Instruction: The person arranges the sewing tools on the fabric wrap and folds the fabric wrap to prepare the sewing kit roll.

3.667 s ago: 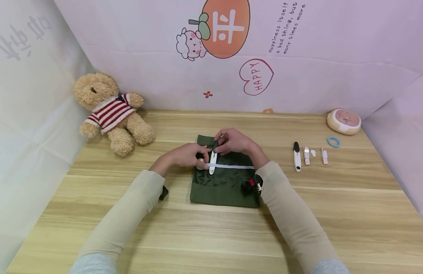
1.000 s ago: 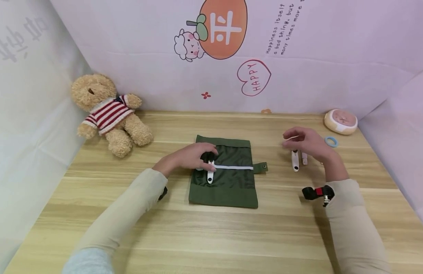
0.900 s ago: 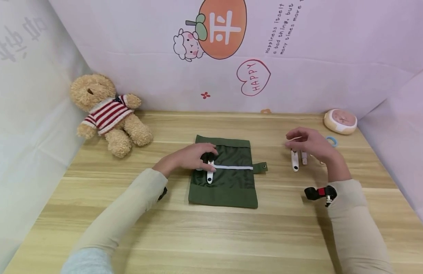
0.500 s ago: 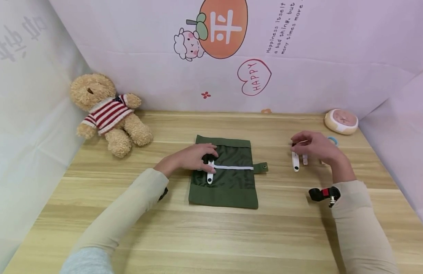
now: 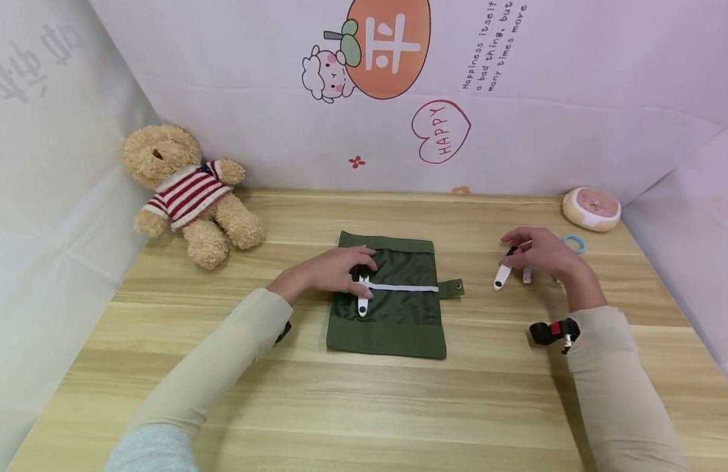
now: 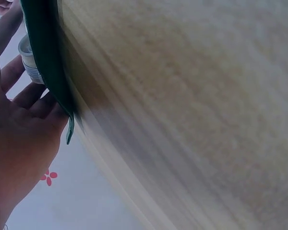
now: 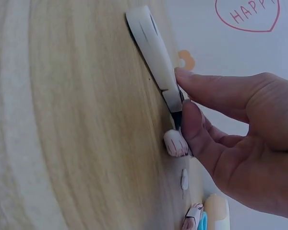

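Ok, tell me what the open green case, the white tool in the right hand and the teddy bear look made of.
Green case: probably fabric; flat matte borders, shinier wrinkled middle.
White tool: likely hard plastic, judging by its smooth, evenly coloured surface with a slight sheen.
Teddy bear: apparently plush, matte, with a fuzzy outline; its striped shirt looks knitted.

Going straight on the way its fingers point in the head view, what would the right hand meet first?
Likely the green pouch, beyond some table; height is unclear, so the right hand might pass over the pouch.
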{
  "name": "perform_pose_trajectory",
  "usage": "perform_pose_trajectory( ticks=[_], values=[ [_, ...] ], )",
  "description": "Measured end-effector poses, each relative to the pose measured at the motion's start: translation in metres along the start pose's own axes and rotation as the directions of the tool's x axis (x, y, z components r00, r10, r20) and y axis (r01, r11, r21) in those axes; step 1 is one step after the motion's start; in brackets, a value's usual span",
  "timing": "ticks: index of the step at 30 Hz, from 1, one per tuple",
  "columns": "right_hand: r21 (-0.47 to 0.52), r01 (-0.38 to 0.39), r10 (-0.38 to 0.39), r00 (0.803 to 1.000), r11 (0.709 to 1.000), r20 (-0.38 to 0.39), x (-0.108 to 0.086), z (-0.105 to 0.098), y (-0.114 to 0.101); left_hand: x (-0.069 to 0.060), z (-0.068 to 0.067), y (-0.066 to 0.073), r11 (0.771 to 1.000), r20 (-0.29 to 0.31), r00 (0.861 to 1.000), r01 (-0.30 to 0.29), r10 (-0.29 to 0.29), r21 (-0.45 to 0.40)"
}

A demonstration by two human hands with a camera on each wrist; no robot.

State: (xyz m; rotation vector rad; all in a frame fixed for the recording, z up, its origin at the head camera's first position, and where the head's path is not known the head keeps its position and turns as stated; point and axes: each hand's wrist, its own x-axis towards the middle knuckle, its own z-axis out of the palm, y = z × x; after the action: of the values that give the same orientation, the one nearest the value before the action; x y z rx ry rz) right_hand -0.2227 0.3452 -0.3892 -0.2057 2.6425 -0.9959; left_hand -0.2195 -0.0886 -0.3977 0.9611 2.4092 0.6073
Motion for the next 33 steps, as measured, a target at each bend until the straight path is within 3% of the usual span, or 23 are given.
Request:
perform_pose_trajectory(
  ticks=[4, 12, 21, 33],
  values=[
    [-0.045, -0.032, 0.033, 0.999, 0.998, 0.015, 0.002, -0.001, 0.0, -0.001, -0.001, 0.001, 1.0, 0.002, 1.0, 0.001, -0.001, -0.002],
    [-0.126, -0.011, 0.014, 1.0, 0.992, 0.025, 0.006, -0.002, -0.007, 0.0, 0.0, 0.0, 1.0, -0.008, 1.0, -0.006, 0.006, 0.008],
    [-0.056, -0.052, 0.054, 0.998, 0.997, 0.018, 0.005, 0.002, -0.01, 0.001, 0.001, 0.0, 1.0, -0.002, 1.0, -0.017, 0.017, 0.0],
    [0.067, -0.053, 0.053, 0.999, 0.996, 0.001, 0.009, 0.005, -0.007, 0.001, 0.001, 0.001, 0.999, 0.002, 1.0, -0.003, 0.003, -0.033]
  ],
)
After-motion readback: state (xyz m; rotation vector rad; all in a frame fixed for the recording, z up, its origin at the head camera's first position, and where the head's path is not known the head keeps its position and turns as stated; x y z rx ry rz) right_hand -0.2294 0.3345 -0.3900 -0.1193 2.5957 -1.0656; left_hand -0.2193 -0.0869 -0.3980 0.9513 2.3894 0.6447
